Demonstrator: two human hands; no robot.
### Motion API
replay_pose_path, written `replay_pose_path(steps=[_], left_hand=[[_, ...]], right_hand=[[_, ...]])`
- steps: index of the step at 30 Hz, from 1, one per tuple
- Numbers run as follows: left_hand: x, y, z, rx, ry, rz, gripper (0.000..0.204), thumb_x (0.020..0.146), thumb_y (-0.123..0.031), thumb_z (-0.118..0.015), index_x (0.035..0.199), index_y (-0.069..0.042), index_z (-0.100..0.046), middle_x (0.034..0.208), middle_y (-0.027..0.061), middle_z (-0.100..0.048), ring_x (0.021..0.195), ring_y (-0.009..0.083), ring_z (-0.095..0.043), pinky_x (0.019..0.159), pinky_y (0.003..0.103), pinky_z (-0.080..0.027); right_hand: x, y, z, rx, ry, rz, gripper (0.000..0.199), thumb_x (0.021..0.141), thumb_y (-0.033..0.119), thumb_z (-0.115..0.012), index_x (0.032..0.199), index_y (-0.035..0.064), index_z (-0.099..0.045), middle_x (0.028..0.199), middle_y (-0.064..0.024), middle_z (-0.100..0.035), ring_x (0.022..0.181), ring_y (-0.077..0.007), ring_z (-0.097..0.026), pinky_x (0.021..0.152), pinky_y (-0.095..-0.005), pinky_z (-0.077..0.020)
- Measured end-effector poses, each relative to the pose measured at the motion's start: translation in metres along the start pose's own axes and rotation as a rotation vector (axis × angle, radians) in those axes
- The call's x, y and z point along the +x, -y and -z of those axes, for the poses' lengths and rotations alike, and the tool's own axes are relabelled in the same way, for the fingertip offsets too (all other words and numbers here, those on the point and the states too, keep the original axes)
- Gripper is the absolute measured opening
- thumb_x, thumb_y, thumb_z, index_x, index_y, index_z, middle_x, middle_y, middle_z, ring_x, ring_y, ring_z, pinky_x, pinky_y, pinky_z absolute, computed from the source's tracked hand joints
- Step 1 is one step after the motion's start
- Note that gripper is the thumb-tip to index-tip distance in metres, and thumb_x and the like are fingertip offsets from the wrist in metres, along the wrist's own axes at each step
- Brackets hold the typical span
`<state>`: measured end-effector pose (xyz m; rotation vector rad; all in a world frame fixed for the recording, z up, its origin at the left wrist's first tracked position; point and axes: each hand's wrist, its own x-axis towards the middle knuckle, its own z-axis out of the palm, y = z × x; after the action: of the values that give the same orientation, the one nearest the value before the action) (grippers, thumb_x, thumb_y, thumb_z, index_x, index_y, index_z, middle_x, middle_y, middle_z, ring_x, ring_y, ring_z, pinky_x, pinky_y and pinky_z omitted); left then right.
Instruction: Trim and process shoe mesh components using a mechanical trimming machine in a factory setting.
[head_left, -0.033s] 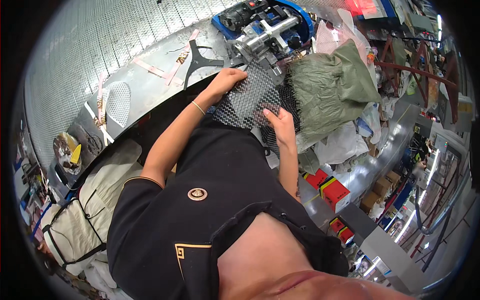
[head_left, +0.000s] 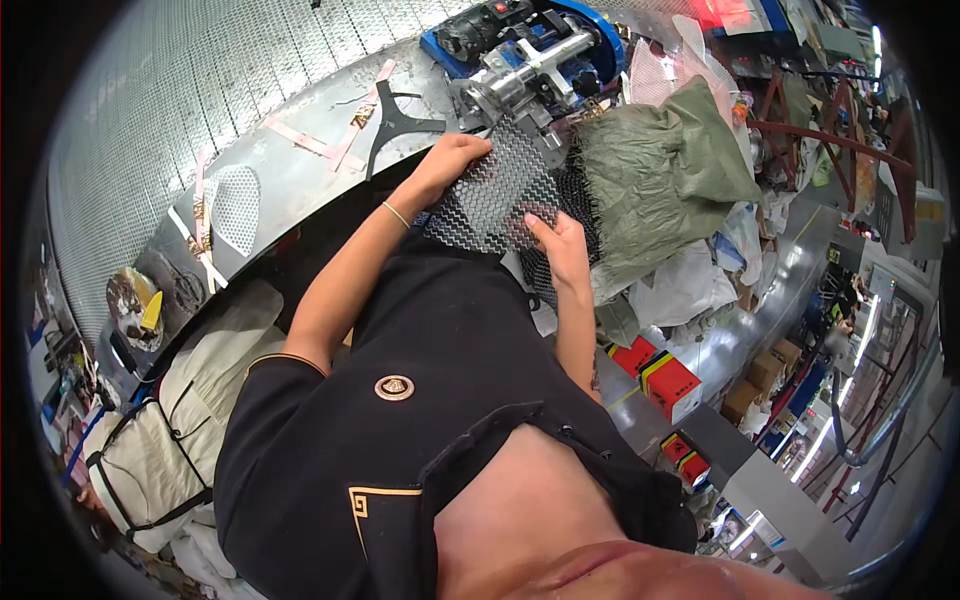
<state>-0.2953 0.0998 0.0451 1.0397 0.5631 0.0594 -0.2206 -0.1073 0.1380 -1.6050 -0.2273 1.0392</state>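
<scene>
A grey expanded-metal mesh sheet point(head_left: 490, 200) lies tilted over the edge of the steel workbench point(head_left: 300, 170). My left hand point(head_left: 450, 158) grips its far left edge, and a thin bracelet shows on that wrist. My right hand point(head_left: 560, 250) holds the sheet's near right edge, thumb on top. Under the sheet sits a darker stack of mesh pieces point(head_left: 580, 190). Just beyond the sheet stands a blue machine with a silver cylinder point(head_left: 530, 55).
A green sack point(head_left: 665, 165) lies to the right of the mesh, with white plastic bags point(head_left: 685, 285) below it. On the bench lie a black Y-shaped metal part point(head_left: 395, 120) and an oval mesh cut-out point(head_left: 237, 205). Red boxes point(head_left: 668, 385) and a beige bag point(head_left: 180, 420) sit lower down.
</scene>
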Motion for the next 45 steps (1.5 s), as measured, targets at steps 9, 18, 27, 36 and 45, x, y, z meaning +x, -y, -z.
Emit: replay_pose_path(steps=[9, 18, 27, 36, 45], left_hand=[[0.007, -0.024, 0.03, 0.042, -0.15, -0.093, 0.026, 0.09, -0.029, -0.064, 0.077, -0.007, -0.065, 0.066, -0.0058, -0.055, 0.056, 0.0029, -0.044, 0.051, 0.022, -0.033], [-0.012, -0.006, 0.071, 0.042, -0.442, -0.195, 0.03, 0.082, -0.028, -0.073, 0.073, -0.003, -0.06, 0.063, -0.0026, -0.053, 0.053, 0.0058, -0.043, 0.047, 0.025, -0.033], [-0.047, 0.012, 0.011, -0.19, -0.248, 0.041, 0.029, 0.094, -0.032, -0.059, 0.08, -0.006, -0.059, 0.063, 0.0034, -0.059, 0.053, 0.0109, -0.054, 0.049, 0.025, -0.043], [-0.027, 0.037, -0.005, -0.509, -0.169, 0.091, 0.048, 0.099, -0.049, -0.041, 0.087, -0.006, -0.057, 0.072, 0.0066, -0.06, 0.057, 0.0149, -0.054, 0.055, 0.027, -0.043], [-0.049, -0.024, -0.004, -0.309, -0.519, -0.369, 0.044, 0.102, -0.035, -0.041, 0.115, 0.007, -0.047, 0.1, 0.0176, -0.064, 0.078, 0.0244, -0.07, 0.052, 0.027, -0.054]], right_hand=[[0.055, 0.011, -0.021, 0.067, 0.044, 0.04, 0.019, 0.092, 0.008, -0.058, 0.105, -0.0046, -0.061, 0.099, -0.0088, -0.068, 0.081, -0.0134, -0.067, 0.073, -0.0284, -0.0555], [0.101, 0.024, -0.059, -0.122, 0.035, 0.042, 0.013, 0.088, 0.016, -0.066, 0.084, 0.0039, -0.065, 0.074, -0.0002, -0.065, 0.063, -0.0079, -0.061, 0.057, -0.0242, -0.049], [0.118, 0.022, -0.03, -0.599, -0.195, 0.304, 0.024, 0.083, 0.02, -0.07, 0.078, -0.003, -0.066, 0.061, -0.0006, -0.06, 0.058, -0.0038, -0.051, 0.055, -0.0259, -0.0416], [0.112, 0.041, -0.037, -0.616, -0.302, 0.373, 0.02, 0.085, 0.019, -0.068, 0.081, -0.0003, -0.069, 0.068, -0.0078, -0.07, 0.059, -0.0114, -0.066, 0.056, -0.0265, -0.0516], [0.069, 0.055, -0.065, -0.101, 0.078, 0.275, 0.044, 0.098, 0.036, -0.05, 0.101, -0.0061, -0.065, 0.083, -0.0127, -0.07, 0.066, -0.0135, -0.066, 0.063, -0.0255, -0.0517]])
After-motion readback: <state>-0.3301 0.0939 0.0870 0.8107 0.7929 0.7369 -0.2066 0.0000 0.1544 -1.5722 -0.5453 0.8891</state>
